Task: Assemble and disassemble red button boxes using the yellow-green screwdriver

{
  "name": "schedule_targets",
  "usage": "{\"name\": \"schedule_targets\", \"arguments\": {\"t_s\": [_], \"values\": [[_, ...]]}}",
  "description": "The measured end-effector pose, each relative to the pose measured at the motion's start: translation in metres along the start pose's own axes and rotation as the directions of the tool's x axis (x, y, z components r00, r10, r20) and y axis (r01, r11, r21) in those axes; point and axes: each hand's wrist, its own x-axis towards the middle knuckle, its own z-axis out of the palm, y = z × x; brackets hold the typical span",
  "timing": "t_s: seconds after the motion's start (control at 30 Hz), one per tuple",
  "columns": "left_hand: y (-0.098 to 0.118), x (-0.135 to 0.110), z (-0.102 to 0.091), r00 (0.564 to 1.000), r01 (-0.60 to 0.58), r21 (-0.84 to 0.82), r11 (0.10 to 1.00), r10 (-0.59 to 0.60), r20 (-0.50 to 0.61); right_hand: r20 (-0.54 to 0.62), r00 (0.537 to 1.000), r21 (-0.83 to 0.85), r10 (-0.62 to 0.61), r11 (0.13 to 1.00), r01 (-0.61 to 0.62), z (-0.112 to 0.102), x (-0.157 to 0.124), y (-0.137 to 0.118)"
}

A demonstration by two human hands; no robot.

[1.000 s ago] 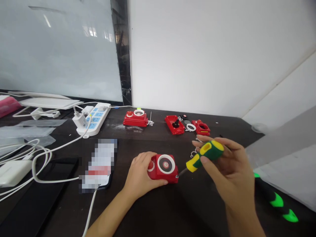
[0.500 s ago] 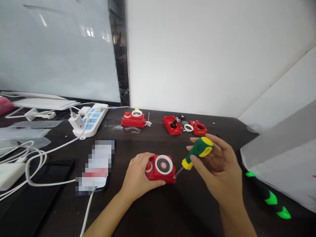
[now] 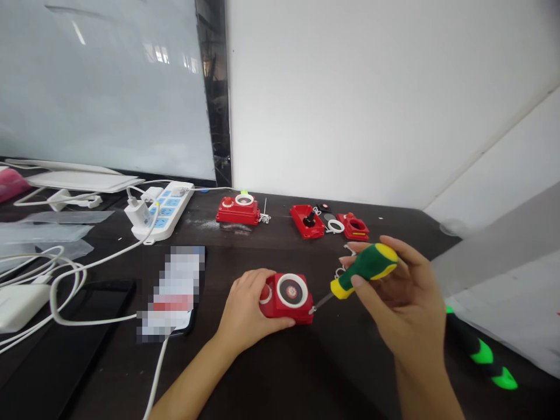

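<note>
My left hand [image 3: 248, 312] is closed around the left part of a red box [image 3: 301, 318] with a white ring and a dark round window on its face; the box rests on the dark table. A red knob at its left end is partly covered by my fingers. My right hand [image 3: 405, 309] grips a green-and-yellow screwdriver [image 3: 370, 265] by its handle. The shaft slants down to the left, and its tip is at the metal piece on the box's right end. Behind the screwdriver, a white cord or metal loop [image 3: 340, 272] shows in part.
Farther back stand a similar red box [image 3: 238, 214], an open red housing [image 3: 301, 220], a white ring [image 3: 335, 226] and a red cover [image 3: 355, 226]. On the left lie a phone [image 3: 175, 291], a power strip [image 3: 168, 213] and white cables. A black-and-green handle [image 3: 483, 353] is at the right.
My right hand and the screwdriver have shifted right and slightly back from the box, showing more of the shaft. My left hand still holds the box in place.
</note>
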Motion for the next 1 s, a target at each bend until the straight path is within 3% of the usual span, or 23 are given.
{"name": "schedule_targets", "arguments": {"t_s": [0.3,0.57,0.77,1.0], "values": [[-0.001,0.000,0.000,1.000,0.003,0.000,1.000,-0.003,-0.004,-0.197,0.980,0.029,-0.001,1.000,0.007,-0.010,0.012,0.007],[-0.001,0.000,0.001,1.000,0.003,-0.008,1.000,-0.003,-0.002,-0.399,0.917,-0.009,0.003,1.000,-0.007,-0.030,0.029,0.052],[-0.001,-0.001,0.001,1.000,-0.005,-0.004,1.000,0.005,-0.009,-0.458,0.885,0.022,0.089,0.996,-0.089,-0.036,0.036,0.087],[-0.001,0.000,0.001,1.000,0.010,-0.002,1.000,-0.010,0.002,-0.474,0.877,-0.011,0.081,0.995,-0.099,-0.036,0.037,0.104]]}}
